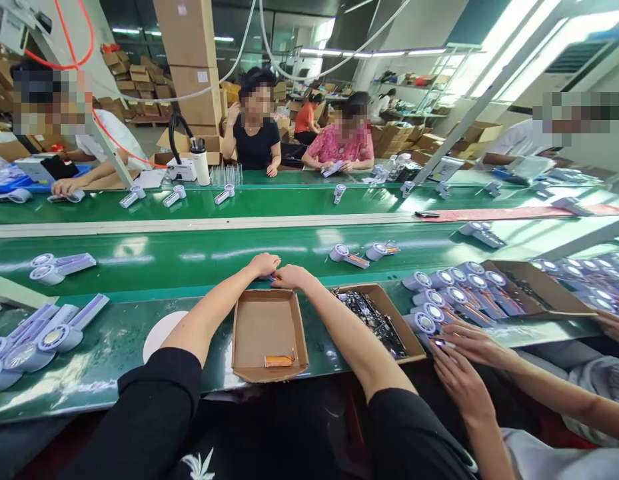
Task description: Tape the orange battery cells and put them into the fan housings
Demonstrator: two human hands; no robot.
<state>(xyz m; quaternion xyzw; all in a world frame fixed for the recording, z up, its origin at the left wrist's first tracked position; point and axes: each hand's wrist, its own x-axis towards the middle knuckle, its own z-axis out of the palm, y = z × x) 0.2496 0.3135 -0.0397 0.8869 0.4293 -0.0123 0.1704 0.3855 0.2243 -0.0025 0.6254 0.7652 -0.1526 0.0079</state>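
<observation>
My left hand and my right hand meet just beyond a shallow cardboard tray, at the near edge of the green conveyor belt. Both hands are closed, fingers bent toward each other. A small bit of something pale shows between them, but the hands hide its shape. Inside the tray, near its front side, lies one orange battery with a thin wire. To the right of my hands, two lavender handheld fans with orange parts in their handles rest on the belt.
Several lavender fans are piled at the left, near a white disc. A cardboard box of dark circuit boards stands right of my forearm. A co-worker's hands work beside rows of fans. Other people sit across the belt.
</observation>
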